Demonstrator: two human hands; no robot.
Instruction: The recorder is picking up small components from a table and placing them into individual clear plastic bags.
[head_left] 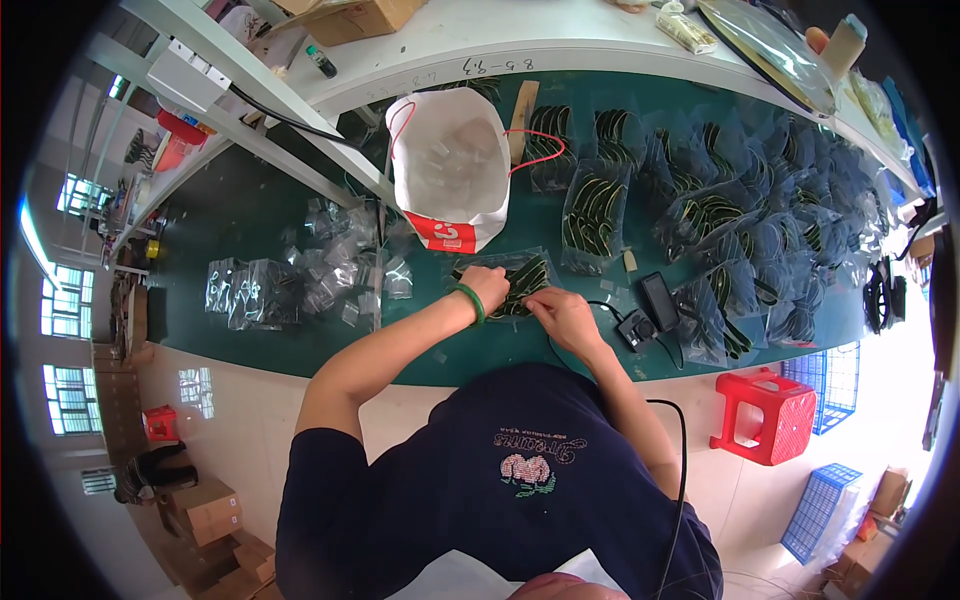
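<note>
A clear plastic bag of dark curved strips with gold-coloured edges lies on the green table in front of me. My left hand, below a green bangle, is closed at the bag's left side, its fingertips partly hidden. At the lower right edge of the same bag, my right hand pinches the plastic between thumb and fingers. Just beyond, another filled bag of the same strips lies flat. A white paper bag with red handles stands open behind my left hand, small clear pieces inside it.
Many filled bags are heaped on the right. Small clear packets lie scattered on the left, beside stacked packets. A small black device with a cable sits right of my right hand. A white shelf overhangs the table's far side.
</note>
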